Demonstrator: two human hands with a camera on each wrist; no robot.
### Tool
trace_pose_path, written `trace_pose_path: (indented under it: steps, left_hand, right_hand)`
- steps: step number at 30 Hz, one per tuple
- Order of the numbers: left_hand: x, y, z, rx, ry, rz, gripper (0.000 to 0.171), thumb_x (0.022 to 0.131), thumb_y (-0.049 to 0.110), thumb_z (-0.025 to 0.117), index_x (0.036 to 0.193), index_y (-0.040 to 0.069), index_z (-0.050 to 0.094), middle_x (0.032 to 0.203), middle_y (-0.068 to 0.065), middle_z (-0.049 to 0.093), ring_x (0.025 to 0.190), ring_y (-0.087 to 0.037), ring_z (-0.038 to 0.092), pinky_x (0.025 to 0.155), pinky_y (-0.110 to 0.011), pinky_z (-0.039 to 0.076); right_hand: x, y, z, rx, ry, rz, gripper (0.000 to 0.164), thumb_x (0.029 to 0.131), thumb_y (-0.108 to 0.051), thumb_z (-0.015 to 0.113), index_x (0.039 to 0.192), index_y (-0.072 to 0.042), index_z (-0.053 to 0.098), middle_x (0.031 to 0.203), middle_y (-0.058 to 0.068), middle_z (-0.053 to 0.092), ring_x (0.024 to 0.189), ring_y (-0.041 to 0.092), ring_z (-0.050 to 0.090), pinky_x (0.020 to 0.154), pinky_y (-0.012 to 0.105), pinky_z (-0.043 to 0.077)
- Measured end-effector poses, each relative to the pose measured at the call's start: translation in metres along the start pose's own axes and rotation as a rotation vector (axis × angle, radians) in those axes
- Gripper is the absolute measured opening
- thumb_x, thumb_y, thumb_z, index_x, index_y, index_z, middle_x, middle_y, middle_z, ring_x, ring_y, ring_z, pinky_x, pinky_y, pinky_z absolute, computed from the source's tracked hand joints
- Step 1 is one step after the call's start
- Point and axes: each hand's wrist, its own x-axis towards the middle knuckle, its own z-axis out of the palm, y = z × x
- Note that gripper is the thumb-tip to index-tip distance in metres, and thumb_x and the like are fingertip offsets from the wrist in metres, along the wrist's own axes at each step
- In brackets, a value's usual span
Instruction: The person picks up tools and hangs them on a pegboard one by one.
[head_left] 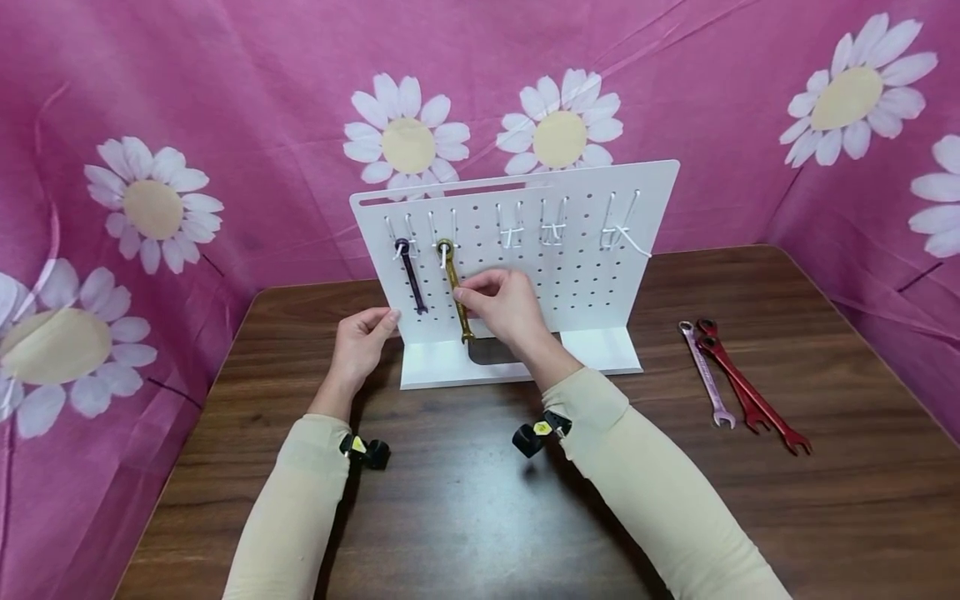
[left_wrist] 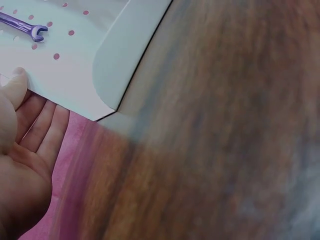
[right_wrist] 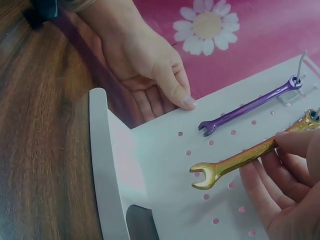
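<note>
Currently, the right hand [head_left: 506, 308] is pinching the gold wrench [head_left: 456, 293] between thumb and fingers, clamped around its shaft. That wrench is hanging by its ring end from a hook on the white pegboard [head_left: 540, 260], its open end pointing down. Just to its left, a purple wrench [head_left: 413, 279] is hanging from the leftmost hook. The left hand [head_left: 360, 346] is gripping the board's left edge, its thumb pressing the front and its fingers reaching behind. More hooks [head_left: 553, 231] are sticking out farther right. A pink wrench [head_left: 703, 372] and two red wrenches [head_left: 757, 397] are lying on the table [head_left: 450, 492] at right, the red ones overlapping.
</note>
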Motion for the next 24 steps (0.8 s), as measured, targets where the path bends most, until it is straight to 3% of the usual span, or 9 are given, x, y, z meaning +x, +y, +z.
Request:
trace_pose_path:
  steps: [12,18,24]
  left_hand:
    - [0.000,-0.001,0.000,0.000,0.006,0.011,0.032,0.108,0.019,0.068,0.122,-0.009,0.075,0.104,-0.011,0.082,0.080,-0.001,0.073,0.083,-0.020,0.061]
    - [0.000,0.000,0.001,0.003,0.000,0.014,0.032,0.108,0.019,0.069,0.122,-0.008,0.076,0.100,-0.005,0.082,0.079,-0.001,0.073,0.082,-0.020,0.060]
    - [-0.001,0.001,0.000,0.009,0.006,0.009,0.031,0.108,0.019,0.069,0.121,-0.009,0.076,0.099,-0.004,0.082,0.078,0.000,0.072,0.080,-0.018,0.059]
  right_hand:
    - [0.007,0.004,0.002,-0.031,0.044,0.064,0.020,0.097,-0.022,0.084,0.104,-0.003,0.082,0.110,0.013,0.081,0.089,0.024,0.081,0.092,0.039,0.066]
    - [0.007,0.009,0.001,-0.153,0.069,0.027,0.028,0.099,-0.032,0.082,0.103,-0.005,0.084,0.102,0.013,0.083,0.086,0.022,0.080,0.083,0.034,0.064]
    - [0.003,0.016,0.000,-0.259,0.021,-0.014,0.032,0.102,-0.037,0.077,0.105,-0.007,0.085,0.105,0.009,0.082,0.089,0.022,0.078,0.084,0.035,0.063]
